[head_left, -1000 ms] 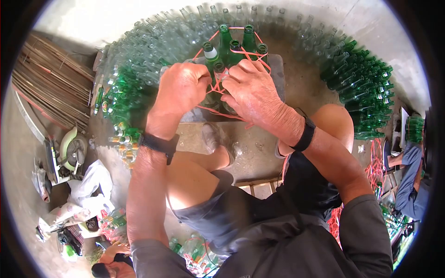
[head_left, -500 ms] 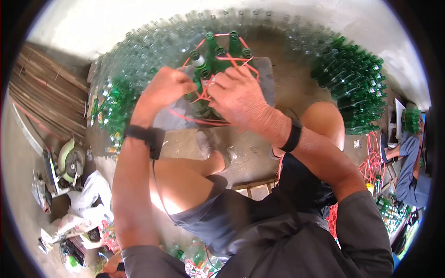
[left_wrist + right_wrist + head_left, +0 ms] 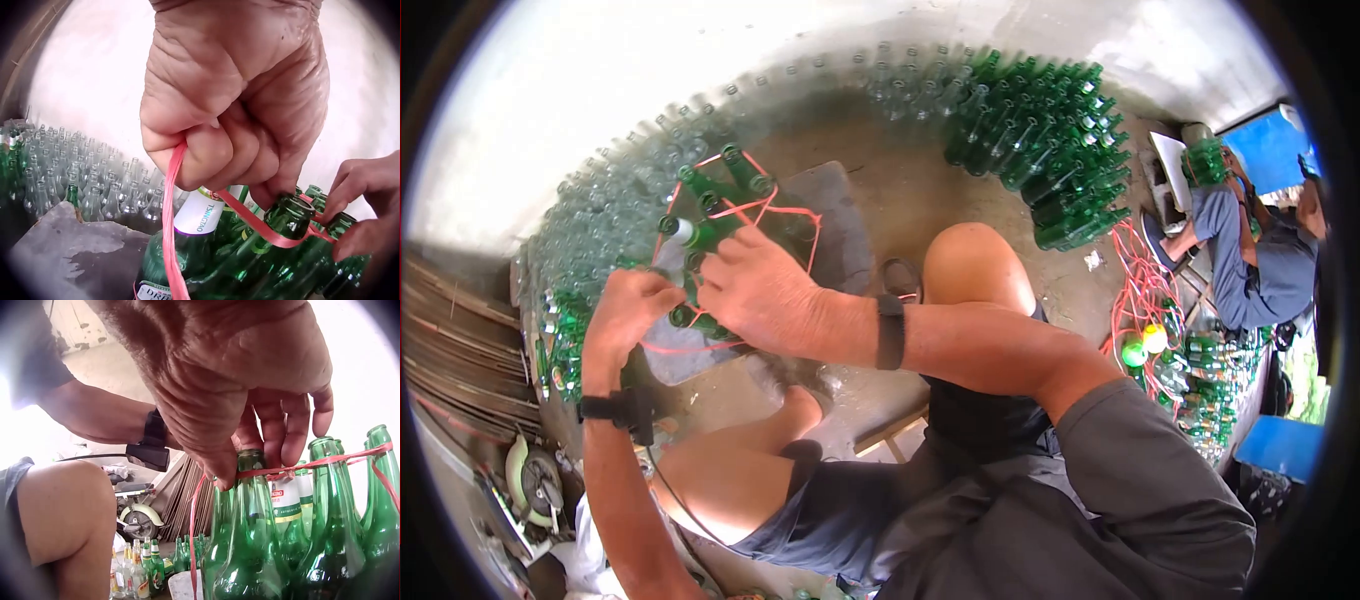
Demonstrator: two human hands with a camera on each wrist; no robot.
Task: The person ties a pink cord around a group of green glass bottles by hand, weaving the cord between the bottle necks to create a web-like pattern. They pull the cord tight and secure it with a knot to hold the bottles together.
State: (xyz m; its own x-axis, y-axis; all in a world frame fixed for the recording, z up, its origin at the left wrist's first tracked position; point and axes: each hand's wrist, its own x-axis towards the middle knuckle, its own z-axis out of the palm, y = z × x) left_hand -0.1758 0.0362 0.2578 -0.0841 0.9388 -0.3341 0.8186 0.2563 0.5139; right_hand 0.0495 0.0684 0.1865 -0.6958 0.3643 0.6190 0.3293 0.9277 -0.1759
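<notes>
So the work here is a cluster of see-through green glass bottles (image 3: 256, 531) standing on a flat grey slab (image 3: 830, 210) in front of the seated person, tied up with a shiny pinkish-red plastic strap (image 3: 167, 231). The strap runs round the outside of the necks and also crosses between some of them. Mouths are uncovered, but I can't tell if there's any liquid left inside. One bottle in the cluster wears a white paper label (image 3: 199, 212) that reads TSINGTAO.

The left hand (image 3: 626, 316) has its fingers curled tight on the strap, with one length hanging down and another running across to a bottle neck. The right hand (image 3: 760, 290) sits over the cluster, thumb and fingertips pinched in close around a neck, right where the strap passes; how much of that grip is strap and how much is glass is hard to say.

Loads more glass around: rows of clear glass bottles (image 3: 605, 220) stand upright along the pale wall, and a big block of loose green bottles (image 3: 1040, 140) curves off on the other side. Past those there's a pinkish-red tangle of strap (image 3: 1125, 290) on the floor, near another person in blue-grey trousers (image 3: 1250, 250) with a smaller green bottle bundle (image 3: 1203, 160).
</notes>
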